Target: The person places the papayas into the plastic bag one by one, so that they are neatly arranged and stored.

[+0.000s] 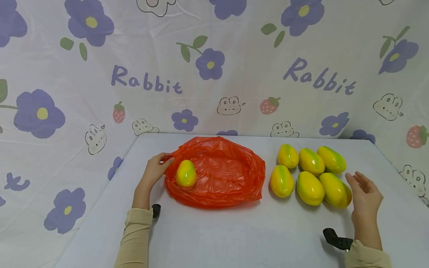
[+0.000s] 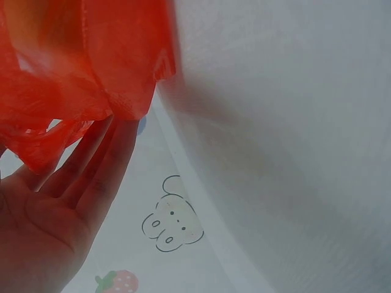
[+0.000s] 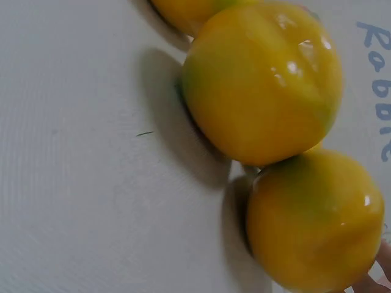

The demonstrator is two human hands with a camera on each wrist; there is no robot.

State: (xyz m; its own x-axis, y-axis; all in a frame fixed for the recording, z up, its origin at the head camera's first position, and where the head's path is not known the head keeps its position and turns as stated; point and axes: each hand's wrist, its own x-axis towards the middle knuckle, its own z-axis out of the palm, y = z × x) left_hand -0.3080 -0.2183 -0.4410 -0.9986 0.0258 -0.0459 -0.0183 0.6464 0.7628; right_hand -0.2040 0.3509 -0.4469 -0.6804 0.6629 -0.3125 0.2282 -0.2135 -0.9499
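Observation:
A red plastic bag [image 1: 218, 197] lies spread on the table with its mouth facing up. Inside it, at the left, sits one glossy yellow-green mango [image 1: 186, 174]. My left hand [image 1: 155, 169] holds the bag's left rim between thumb and fingers; in the left wrist view, red film [image 2: 116, 55] covers the fingertips. Several similar mangoes [image 1: 310, 188] stand in two rows to the right of the bag. Beside the front right mango [image 1: 335, 190] is my right hand [image 1: 365, 193], fingers loosely bent and holding nothing. Its fingertips [image 3: 382, 262] show at the corner of the right wrist view.
A white table [image 1: 234, 238] bears everything. Behind it hangs a white cloth [image 1: 248, 82] printed with flowers and rabbits. Black wrist-worn devices [image 1: 336, 240] jut out by both sleeves.

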